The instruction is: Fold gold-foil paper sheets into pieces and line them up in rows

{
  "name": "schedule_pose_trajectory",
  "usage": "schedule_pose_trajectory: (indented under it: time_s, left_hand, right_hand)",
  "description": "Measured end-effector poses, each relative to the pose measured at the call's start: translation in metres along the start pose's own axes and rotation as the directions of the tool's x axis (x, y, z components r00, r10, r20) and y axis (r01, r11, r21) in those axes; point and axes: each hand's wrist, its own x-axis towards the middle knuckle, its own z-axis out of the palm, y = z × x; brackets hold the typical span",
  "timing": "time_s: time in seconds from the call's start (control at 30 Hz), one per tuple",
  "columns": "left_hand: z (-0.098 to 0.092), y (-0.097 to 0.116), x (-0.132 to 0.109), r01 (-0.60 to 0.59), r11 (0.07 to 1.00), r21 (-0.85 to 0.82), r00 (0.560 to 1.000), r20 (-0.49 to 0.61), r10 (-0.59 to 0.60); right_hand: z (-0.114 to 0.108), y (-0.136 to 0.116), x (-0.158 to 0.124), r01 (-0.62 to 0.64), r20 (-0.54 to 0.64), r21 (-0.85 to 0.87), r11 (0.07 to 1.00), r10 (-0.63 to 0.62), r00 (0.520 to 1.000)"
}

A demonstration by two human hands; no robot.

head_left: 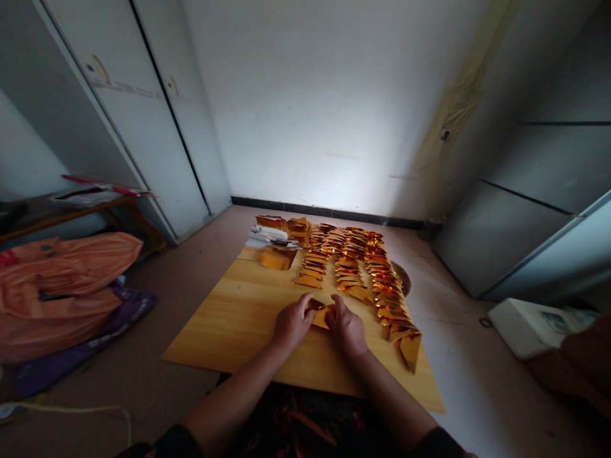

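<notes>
Between my two hands is a small piece of gold foil paper (pixel 321 317), partly folded, just above the wooden board. My left hand (pixel 294 321) pinches its left end, thumb and fingers pressed together. At the other end my right hand (pixel 347 326) grips it the same way. Parts of the paper are hidden behind my fingers. Beyond my hands, several rows of folded gold foil pieces (pixel 348 261) lie overlapping on the board. The right-hand row (pixel 392 299) runs down toward the near edge, ending in a larger folded piece (pixel 409 348).
The wooden board (pixel 224 324) forms the tabletop. A white bundle (pixel 268 234) and a stack of gold paper (pixel 275 257) sit at its far left. An orange bag (pixel 62 280) lies on the left, a white box (pixel 525 327) on the right. Wardrobe doors (pixel 157 108) stand behind.
</notes>
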Motion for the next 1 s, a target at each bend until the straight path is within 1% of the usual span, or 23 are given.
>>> schedule_pose_trajectory:
  time_s: [0.07, 0.13, 0.23, 0.33, 0.43, 0.53, 0.6, 0.73, 0.87, 1.0]
  left_hand:
    - [0.002, 0.001, -0.001, 0.013, 0.999, 0.043, 1.000, -0.020, -0.012]
    - [0.001, 0.002, -0.003, 0.028, 0.996, 0.087, 0.999, -0.032, -0.025]
    - [-0.001, 0.003, -0.006, 0.047, 0.985, 0.167, 0.999, -0.027, -0.043]
    - [-0.004, 0.005, -0.008, 0.045, 0.965, 0.258, 0.999, 0.000, -0.046]
    - [-0.005, 0.008, -0.010, 0.007, 0.948, 0.318, 1.000, 0.013, -0.011]
    - [-0.005, 0.009, -0.011, -0.083, 0.945, 0.316, 0.997, 0.022, 0.081]
    - [-0.005, 0.009, -0.012, -0.119, 0.941, 0.317, 0.993, 0.031, 0.115]
    - [-0.006, 0.010, -0.011, -0.120, 0.937, 0.328, 0.993, 0.045, 0.112]
    - [-0.009, 0.009, -0.012, -0.110, 0.952, 0.286, 0.994, 0.054, 0.099]
    - [-0.011, 0.006, -0.015, -0.143, 0.955, 0.260, 0.990, 0.054, 0.134]
  right_hand:
    - [0.002, 0.000, 0.001, 0.035, -0.005, -0.085, 0.996, -0.036, 0.999]
    - [0.004, 0.000, 0.001, 0.055, -0.012, -0.135, 0.989, -0.057, 0.998]
    - [0.005, 0.000, 0.001, 0.057, -0.020, -0.144, 0.988, -0.060, 0.998]
    - [0.005, -0.001, 0.002, 0.025, -0.026, -0.139, 0.990, -0.029, 0.999]
    - [0.003, -0.001, 0.003, -0.002, -0.016, -0.126, 0.992, 0.000, 1.000]
    - [0.000, -0.002, 0.004, -0.031, 0.014, -0.111, 0.993, 0.033, 0.999]
    - [-0.002, -0.003, 0.004, -0.054, 0.031, -0.112, 0.992, 0.058, 0.998]
    - [-0.003, -0.004, 0.003, -0.072, 0.051, -0.127, 0.989, 0.079, 0.996]
    - [-0.004, -0.005, 0.002, -0.063, 0.049, -0.150, 0.987, 0.071, 0.996]
    - [-0.004, -0.005, 0.001, -0.033, 0.043, -0.187, 0.982, 0.041, 0.998]
